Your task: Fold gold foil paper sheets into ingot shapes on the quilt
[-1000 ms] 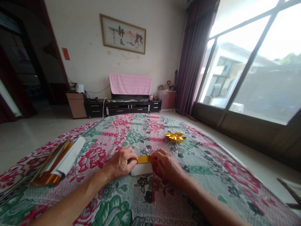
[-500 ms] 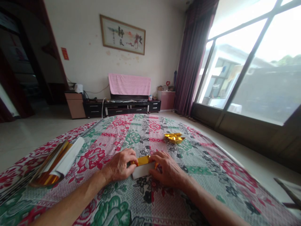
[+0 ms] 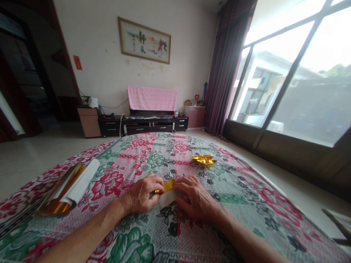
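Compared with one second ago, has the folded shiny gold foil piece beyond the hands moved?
No; the folded shiny gold foil piece sits in the same spot by the green printed flower on the fabric tablecloth.

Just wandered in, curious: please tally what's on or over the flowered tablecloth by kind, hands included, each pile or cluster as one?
Left hand and right hand: 2
Held gold-and-white paper: 1
Pile of curled gold and white sheets: 1
Folded gold foil cluster: 1
Total: 5
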The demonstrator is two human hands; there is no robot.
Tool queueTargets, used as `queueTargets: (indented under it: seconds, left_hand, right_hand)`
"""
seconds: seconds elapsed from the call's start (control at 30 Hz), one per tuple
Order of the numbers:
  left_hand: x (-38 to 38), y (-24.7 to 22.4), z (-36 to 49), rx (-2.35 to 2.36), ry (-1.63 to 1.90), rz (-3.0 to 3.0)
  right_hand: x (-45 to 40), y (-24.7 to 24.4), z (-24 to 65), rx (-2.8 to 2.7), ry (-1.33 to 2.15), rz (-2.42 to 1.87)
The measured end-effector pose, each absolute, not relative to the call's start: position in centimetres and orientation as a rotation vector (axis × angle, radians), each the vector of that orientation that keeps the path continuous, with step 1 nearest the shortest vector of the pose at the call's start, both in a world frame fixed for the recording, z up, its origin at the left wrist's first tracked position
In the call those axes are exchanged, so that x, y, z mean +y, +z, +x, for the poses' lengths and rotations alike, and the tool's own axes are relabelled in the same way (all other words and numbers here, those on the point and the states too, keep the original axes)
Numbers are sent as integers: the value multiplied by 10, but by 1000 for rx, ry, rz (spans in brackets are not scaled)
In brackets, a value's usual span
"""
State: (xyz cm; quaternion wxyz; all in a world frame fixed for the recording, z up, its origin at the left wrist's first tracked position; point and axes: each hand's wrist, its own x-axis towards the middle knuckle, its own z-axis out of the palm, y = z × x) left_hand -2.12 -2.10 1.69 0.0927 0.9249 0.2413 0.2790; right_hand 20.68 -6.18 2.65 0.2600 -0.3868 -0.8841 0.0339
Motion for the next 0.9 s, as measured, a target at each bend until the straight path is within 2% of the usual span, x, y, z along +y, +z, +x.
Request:
queueTargets:
  seconds: [0.4,0.9]
  left_hand:
    - [-17,27,-29,686,675,2639]
    - [-15,23,-26,642,776,2684]
  right_hand:
    - [-65,28,200,-2432,296,-947]
    - [-71,36,188,-2541,53,-882]
